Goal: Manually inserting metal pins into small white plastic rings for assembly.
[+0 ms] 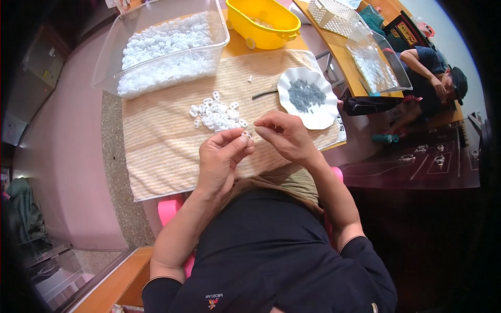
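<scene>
Between the thumb and fingers of my left hand [222,159] is a small white oval plastic piece [247,134] with holes. Just right of it, my right hand [288,136] has thumb and forefinger pinched together; whatever sits between those tips is too small to name. A loose pile of similar white pieces [215,116] lies on the striped towel [156,161] just beyond my left fingertips. Past my right hand stands a white scalloped plate [319,121] bearing many tiny grey bits [305,95]. A thin dark rod [265,94] points left from the plate's edge.
A clear bin [107,73] heaped with white pieces stands at the far left, beside a yellow tub [266,37]. One small white bit [249,79] lies alone on the towel. At right, another person [433,78] sits by a second table with a clear bin [402,78] and perforated basket [329,21].
</scene>
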Tool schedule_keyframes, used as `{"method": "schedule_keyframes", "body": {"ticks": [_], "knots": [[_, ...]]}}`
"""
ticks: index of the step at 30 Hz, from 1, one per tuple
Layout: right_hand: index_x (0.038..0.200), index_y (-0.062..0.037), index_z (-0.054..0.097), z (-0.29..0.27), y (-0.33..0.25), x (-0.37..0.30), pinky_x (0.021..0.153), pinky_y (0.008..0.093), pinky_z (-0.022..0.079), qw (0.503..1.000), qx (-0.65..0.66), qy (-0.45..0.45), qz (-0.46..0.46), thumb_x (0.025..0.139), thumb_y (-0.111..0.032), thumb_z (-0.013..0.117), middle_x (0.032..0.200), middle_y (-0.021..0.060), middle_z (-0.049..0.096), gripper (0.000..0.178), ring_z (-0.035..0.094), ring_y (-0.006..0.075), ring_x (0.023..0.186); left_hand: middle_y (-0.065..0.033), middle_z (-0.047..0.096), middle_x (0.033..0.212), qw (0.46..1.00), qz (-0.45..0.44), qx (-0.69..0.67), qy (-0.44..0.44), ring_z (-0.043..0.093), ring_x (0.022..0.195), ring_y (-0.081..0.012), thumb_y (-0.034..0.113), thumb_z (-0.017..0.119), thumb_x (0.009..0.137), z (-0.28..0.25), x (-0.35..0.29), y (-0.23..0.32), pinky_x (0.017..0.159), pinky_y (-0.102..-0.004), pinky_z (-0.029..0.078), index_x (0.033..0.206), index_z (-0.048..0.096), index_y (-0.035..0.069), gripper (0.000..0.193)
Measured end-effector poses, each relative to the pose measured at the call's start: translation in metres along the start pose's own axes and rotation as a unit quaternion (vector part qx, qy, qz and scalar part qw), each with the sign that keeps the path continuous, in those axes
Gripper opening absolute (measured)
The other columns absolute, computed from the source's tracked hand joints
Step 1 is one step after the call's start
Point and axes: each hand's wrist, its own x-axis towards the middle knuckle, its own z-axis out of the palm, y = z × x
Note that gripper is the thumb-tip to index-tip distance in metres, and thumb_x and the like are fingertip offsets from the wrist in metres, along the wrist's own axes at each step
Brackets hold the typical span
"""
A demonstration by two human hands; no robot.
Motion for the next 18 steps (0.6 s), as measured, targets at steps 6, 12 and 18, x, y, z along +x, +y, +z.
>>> {"method": "schedule_keyframes", "body": {"ticks": [6,12,18], "knots": [[0.094,-0.0053,0.065,0.012,0.002,0.021,0.074,0.0404,0.048,0.948,-0.304,0.01,-0.097,0.079,-0.013,0.065,0.093,0.0118,0.06,0.016,0.059,0.0332,0.084,-0.0109,0.066,0.089,0.999,0.032,-0.024,0.029,0.067,0.078,-0.0172,-0.001,0.065,0.085,-0.004,0.005,0.007,0.073,-0.027,0.058,0.103,0.061,-0.003,0.018],[0.09,-0.0056,0.064,0.021,0.0,0.03,0.076,0.0424,0.047,0.937,-0.346,-0.053,-0.016,0.081,-0.02,0.062,0.093,0.012,0.059,0.017,0.059,0.0328,0.085,-0.012,0.066,0.09,0.998,0.036,-0.034,0.029,0.067,0.079,-0.0178,-0.001,0.065,0.085,-0.005,0.005,0.009,0.074,-0.027,0.058,0.103,0.06,-0.004,0.019],[0.085,-0.0032,0.063,0.024,0.007,0.029,0.075,0.042,0.047,0.947,-0.317,-0.028,-0.041,0.081,-0.018,0.061,0.085,0.013,0.061,0.016,0.059,0.0332,0.085,-0.0121,0.066,0.089,0.998,0.04,-0.04,0.032,0.067,0.078,-0.018,-0.002,0.064,0.085,-0.005,0.005,0.009,0.073,-0.0273,0.058,0.103,0.06,-0.004,0.018]]}}
